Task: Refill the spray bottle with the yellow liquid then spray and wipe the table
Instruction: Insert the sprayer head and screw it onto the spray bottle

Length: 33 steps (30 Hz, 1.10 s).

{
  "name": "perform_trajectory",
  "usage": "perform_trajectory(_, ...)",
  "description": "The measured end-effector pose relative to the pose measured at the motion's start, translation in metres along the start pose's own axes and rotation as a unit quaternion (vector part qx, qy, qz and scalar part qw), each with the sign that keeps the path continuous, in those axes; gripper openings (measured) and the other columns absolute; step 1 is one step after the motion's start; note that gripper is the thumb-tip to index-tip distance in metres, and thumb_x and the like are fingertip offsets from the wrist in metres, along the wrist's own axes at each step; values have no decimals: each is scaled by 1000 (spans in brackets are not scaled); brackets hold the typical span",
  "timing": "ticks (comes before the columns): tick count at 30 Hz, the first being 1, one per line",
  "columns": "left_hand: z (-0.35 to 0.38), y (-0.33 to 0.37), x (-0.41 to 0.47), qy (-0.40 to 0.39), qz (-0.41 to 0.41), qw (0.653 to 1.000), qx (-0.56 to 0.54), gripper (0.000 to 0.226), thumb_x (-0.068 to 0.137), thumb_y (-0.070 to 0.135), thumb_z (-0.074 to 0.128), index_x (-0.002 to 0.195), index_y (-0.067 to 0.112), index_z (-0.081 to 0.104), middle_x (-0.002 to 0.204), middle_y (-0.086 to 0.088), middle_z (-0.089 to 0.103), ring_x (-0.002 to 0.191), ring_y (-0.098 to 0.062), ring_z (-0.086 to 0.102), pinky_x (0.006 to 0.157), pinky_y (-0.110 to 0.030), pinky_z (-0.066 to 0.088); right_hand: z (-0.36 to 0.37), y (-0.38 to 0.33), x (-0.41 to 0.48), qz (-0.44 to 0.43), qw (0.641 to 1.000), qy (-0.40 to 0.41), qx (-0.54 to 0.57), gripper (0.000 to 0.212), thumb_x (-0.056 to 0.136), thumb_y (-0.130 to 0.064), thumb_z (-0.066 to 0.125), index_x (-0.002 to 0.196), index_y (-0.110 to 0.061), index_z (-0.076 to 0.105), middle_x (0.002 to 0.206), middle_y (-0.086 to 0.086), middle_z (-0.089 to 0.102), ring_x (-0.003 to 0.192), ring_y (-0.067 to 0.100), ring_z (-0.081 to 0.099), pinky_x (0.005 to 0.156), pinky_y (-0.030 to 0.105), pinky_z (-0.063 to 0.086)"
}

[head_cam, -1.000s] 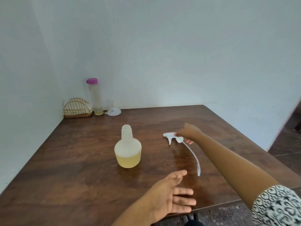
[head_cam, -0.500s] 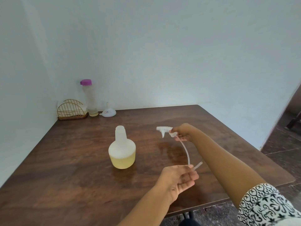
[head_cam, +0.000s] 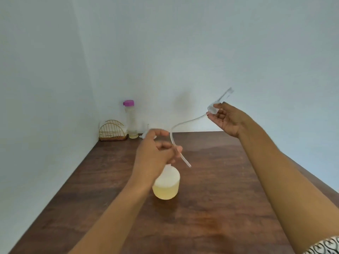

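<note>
The round spray bottle [head_cam: 166, 186], with yellow liquid in its lower part, stands uncapped on the brown table [head_cam: 211, 208]. My left hand [head_cam: 156, 153] hovers right above it and hides its neck; its fingers pinch the clear dip tube [head_cam: 180, 123] near the lower end. My right hand [head_cam: 228, 119] holds the white spray head [head_cam: 219, 102] raised high, to the right of the bottle. The tube curves down from the head to my left hand, and its tip [head_cam: 189, 165] hangs free beside the bottle.
In the far left corner of the table stand a gold wire holder [head_cam: 112, 130] with cloth in it, a tall bottle with a purple cap [head_cam: 130, 119] and a white funnel [head_cam: 144, 135], partly hidden by my left hand. Walls close the left and far sides.
My right hand has lifted the spray head from the table high into the air. My left hand has risen from the front edge, taken the tube and moved over the bottle.
</note>
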<state>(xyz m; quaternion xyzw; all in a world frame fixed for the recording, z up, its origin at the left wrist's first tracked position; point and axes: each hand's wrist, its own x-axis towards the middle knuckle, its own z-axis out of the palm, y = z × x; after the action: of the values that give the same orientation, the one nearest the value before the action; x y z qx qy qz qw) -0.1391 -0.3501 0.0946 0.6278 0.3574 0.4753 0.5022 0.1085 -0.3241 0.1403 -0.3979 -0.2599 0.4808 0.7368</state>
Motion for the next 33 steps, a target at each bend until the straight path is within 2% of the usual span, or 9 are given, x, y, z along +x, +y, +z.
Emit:
perform_trajectory(5, -24, -6, 34, 63, 79, 982, 158, 38, 80, 17, 76, 111, 24, 56, 80, 6, 73, 68, -3, 68, 62, -17, 56, 16, 13, 1, -39, 992, 14, 116, 7, 86, -2, 63, 81, 1, 66, 85, 12, 65, 81, 18, 65, 75, 31, 58)
perform_trajectory(9, -26, -25, 50, 65, 86, 974, 198, 30, 80, 16, 75, 107, 22, 62, 74, 12, 72, 72, -2, 67, 81, -36, 57, 17, 22, 0, -75, 989, 5, 124, 35, 88, -1, 60, 55, -4, 74, 84, 12, 62, 80, 16, 63, 76, 26, 58)
perform_trajectory(12, -25, -36, 58, 70, 92, 969, 220, 24, 80, 14, 74, 102, 20, 65, 78, 9, 73, 76, -6, 68, 82, -39, 57, 13, 26, 0, -100, 988, 11, 116, 22, 89, 2, 55, 72, 2, 69, 82, 12, 60, 80, 16, 62, 67, 22, 57)
perform_trajectory(15, -25, -42, 63, 79, 107, 962, 238, 22, 81, 16, 73, 102, 17, 67, 84, 6, 73, 79, -6, 68, 80, -29, 56, 4, 26, -3, -123, 987, 9, 99, 11, 88, 4, 53, 86, 1, 64, 86, 10, 64, 83, 16, 64, 70, 20, 56)
perform_trajectory(18, -23, -46, 62, 63, 114, 952, 276, 18, 82, 19, 72, 99, 18, 67, 84, 9, 71, 76, 1, 64, 69, -9, 45, -3, 24, -12, -139, 989, -1, 57, 13, 89, 2, 53, 87, -2, 64, 86, 7, 67, 84, 17, 63, 74, 22, 56)
perform_trajectory(24, -26, -71, 48, 44, 109, 951, 285, 10, 84, 34, 68, 92, 30, 66, 86, 17, 71, 83, 5, 65, 75, -28, 55, -12, 23, -31, -164, 983, -40, -70, 10, 87, -5, 60, 84, -7, 69, 79, 0, 71, 76, 12, 66, 70, 23, 57)
perform_trajectory(27, -28, -87, 41, 34, 119, 960, 249, 22, 84, 50, 63, 97, 32, 66, 91, 23, 70, 89, 10, 63, 78, -28, 56, -7, 21, -37, -175, 976, -77, -109, 3, 74, -11, 69, 76, -11, 71, 83, -1, 73, 76, 13, 68, 72, 26, 58)
perform_trajectory(30, -28, -103, 31, -2, 117, 970, 215, 37, 77, 59, 62, 108, 39, 61, 100, 31, 65, 95, 18, 59, 81, -19, 54, 2, 21, -39, -179, 960, -109, -184, 18, 88, 5, 54, 89, -7, 67, 87, -5, 74, 79, 11, 68, 78, 32, 59)
perform_trajectory(33, -31, -120, 28, -9, 115, 968, 221, 48, 70, 71, 62, 113, 52, 49, 104, 44, 53, 95, 20, 56, 82, -17, 52, 14, 29, -45, -171, 928, -149, -297, 18, 86, 4, 56, 95, -8, 67, 96, -3, 72, 86, 12, 68, 73, 29, 58)
